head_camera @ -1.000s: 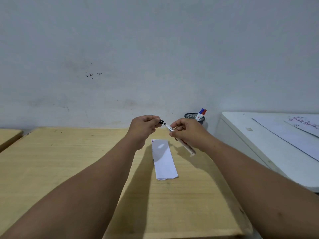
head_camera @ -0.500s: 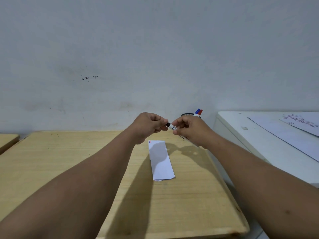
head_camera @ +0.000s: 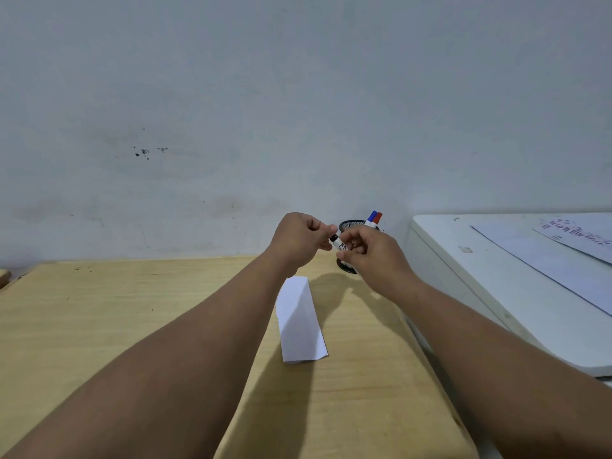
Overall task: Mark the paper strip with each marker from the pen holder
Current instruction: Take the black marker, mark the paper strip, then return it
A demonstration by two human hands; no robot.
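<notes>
A white paper strip (head_camera: 300,321) lies on the wooden table (head_camera: 132,309), partly shaded by my arms. Above its far end, both hands meet on a white marker with a black cap (head_camera: 338,242). My left hand (head_camera: 298,238) pinches the black cap end. My right hand (head_camera: 372,251) grips the marker's white body, most of which is hidden in the fingers. Behind my right hand stands a black mesh pen holder (head_camera: 347,225) with a blue-capped and a red-capped marker (head_camera: 374,218) sticking out.
A white desk (head_camera: 496,286) with printed sheets (head_camera: 569,246) adjoins the wooden table on the right, slightly higher. A grey wall runs behind. Another wooden surface shows at the far left edge (head_camera: 4,276).
The cap and the marker body were apart a second ago; my hands have come together and the cap now sits on the marker. Both hands have drifted toward the pen holder.
</notes>
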